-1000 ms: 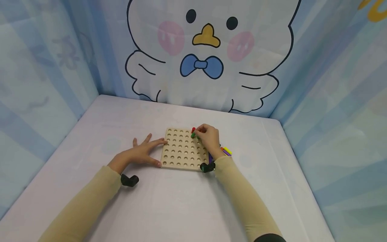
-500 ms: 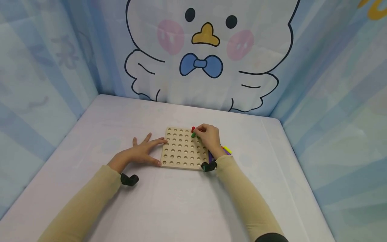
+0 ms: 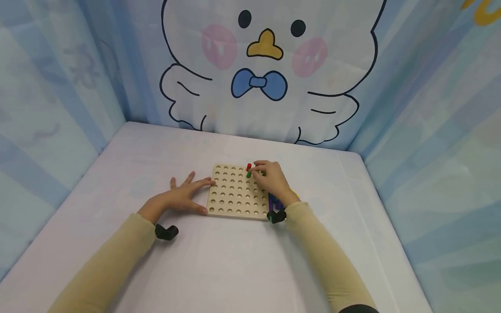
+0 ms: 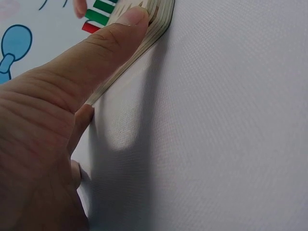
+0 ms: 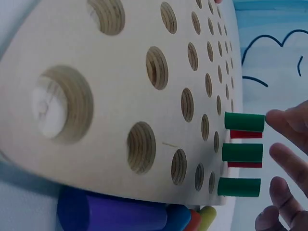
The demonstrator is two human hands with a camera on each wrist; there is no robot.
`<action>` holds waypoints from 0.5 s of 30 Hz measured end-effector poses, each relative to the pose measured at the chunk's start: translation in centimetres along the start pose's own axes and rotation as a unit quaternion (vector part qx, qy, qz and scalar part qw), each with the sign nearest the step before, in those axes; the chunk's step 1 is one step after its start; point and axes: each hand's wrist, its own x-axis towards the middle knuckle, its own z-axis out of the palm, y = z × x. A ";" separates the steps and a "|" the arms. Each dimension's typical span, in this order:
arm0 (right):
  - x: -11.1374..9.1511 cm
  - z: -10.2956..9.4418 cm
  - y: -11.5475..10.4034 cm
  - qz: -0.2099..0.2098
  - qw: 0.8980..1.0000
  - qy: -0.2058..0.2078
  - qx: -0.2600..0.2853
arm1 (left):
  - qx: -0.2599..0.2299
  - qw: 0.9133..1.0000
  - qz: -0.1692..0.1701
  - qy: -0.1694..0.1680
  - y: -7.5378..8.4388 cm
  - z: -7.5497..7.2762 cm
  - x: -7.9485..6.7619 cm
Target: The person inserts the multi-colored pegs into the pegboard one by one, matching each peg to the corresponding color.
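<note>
Three green pegs point(image 5: 242, 152) stand upright in a row near the far right corner of a pale wooden board point(image 3: 235, 191); the right-wrist view shows all three, plus two red pegs point(image 5: 246, 134) behind them on the far side, while the head view shows one red peg and only part of the green row past the fingers. The right hand point(image 3: 274, 179) is over that corner, its fingers loosely bent and apart rather than gripping, one fingertip meeting the top of the left green peg. The left hand point(image 3: 180, 198) is spread wide, its thumb on the board's near left corner and its forefinger on the left edge. Layered plywood shows along the board's rounded corner in the left-wrist view and inside its round holes in the right-wrist view. Beside the right edge lie loose pegs, smooth cylinders: purple point(image 5: 115, 211), blue point(image 5: 177, 216), orange-red point(image 5: 194, 219) and yellow point(image 5: 208, 216). Black devices point(image 3: 166, 232) sit at both wrists, below beige sleeves point(image 3: 113, 261). The white tabletop point(image 3: 215, 261) has a fine woven texture up close. Beyond it hangs a fabric backdrop point(image 3: 270, 117) with a cartoon bird; a yellow-orange mark point(image 3: 487, 15) at far right is cut off, too partial to read.
</note>
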 end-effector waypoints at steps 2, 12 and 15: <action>0.0 0.1 0.0 -0.016 1.000 -0.002 -0.006 | 0.000 1.000 -0.001 -0.002 -0.1 0.0 0.0; -1.8 -1.4 1.4 0.063 0.997 0.033 -0.009 | -0.006 1.000 0.001 0.000 -0.2 0.4 0.0; -3.1 -2.4 2.0 0.102 0.994 0.014 -0.019 | -0.002 1.000 0.001 0.002 -0.3 0.3 0.1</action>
